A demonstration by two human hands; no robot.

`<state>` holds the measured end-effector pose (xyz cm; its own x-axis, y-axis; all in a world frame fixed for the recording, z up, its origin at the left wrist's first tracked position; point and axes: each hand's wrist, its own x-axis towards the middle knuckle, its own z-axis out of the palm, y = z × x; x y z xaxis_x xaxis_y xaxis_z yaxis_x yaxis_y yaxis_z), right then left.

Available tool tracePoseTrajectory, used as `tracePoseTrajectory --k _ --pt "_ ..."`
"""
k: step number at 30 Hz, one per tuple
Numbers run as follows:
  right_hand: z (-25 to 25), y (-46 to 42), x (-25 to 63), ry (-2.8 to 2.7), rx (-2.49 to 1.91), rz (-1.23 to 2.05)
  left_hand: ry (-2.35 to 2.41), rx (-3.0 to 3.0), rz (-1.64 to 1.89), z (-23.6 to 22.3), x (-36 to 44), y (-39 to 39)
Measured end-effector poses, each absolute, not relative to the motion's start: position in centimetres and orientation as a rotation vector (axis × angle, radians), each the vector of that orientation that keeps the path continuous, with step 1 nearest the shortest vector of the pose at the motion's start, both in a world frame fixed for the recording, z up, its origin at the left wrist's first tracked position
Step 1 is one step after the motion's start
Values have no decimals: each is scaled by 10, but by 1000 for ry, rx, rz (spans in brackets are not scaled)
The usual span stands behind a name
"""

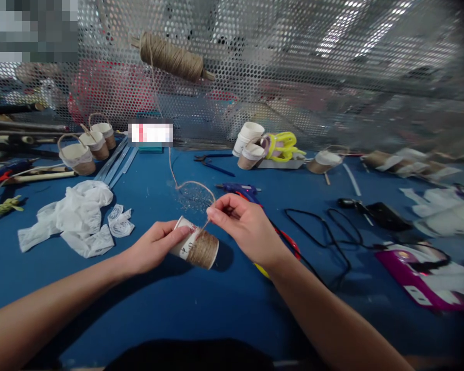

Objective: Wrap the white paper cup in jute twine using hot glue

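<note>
My left hand [158, 243] is closed around the white end of a paper cup [184, 248], which lies tilted on its side above the table. Brown twine [201, 249] is wound in close rows around the cup's other part. Just right of the cup, my right hand [239, 221] pinches the loose twine [195, 182] between thumb and fingers. From there the strand runs up to a large twine spool [172, 56] on a rod at the mesh wall. Behind my right hand lies a blue glue gun [239, 189], partly covered.
White lace [75, 216] lies in a heap at left. Several twine-wrapped cups [77, 157] with handles stand behind it. Stacked paper cups [251, 135], yellow-handled scissors [281, 145] and pliers [212, 162] are at the back. Right, a black cable [325, 219] loops near a purple power strip [404, 278].
</note>
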<state>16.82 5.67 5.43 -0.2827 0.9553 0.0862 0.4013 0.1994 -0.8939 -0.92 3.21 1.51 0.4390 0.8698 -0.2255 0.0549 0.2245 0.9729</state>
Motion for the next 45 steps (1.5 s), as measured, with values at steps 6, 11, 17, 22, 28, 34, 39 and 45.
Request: tracePoseTrajectory --k 6,11,17,22,28,34,39,45 --pt "58 51 168 -1802 -1275 973 1006 1224 701 18 -8 32" --pt "56 52 169 -1811 -1293 942 1020 1274 688 19 -8 31" --pt "51 58 168 -1816 -1318 1002 935 1339 712 18 -10 28" --pt "48 59 167 -1825 -1322 1058 914 1361 711 18 -11 27" --pt "45 60 166 -1862 -1331 1092 901 1441 718 18 -11 25" --pt "41 61 166 -1902 -1317 1131 876 1560 751 16 -13 25" --pt "34 62 167 -1927 -1307 1152 880 1670 759 16 -15 25" --pt "31 63 164 -1874 -1304 1240 882 1608 776 15 -15 24"
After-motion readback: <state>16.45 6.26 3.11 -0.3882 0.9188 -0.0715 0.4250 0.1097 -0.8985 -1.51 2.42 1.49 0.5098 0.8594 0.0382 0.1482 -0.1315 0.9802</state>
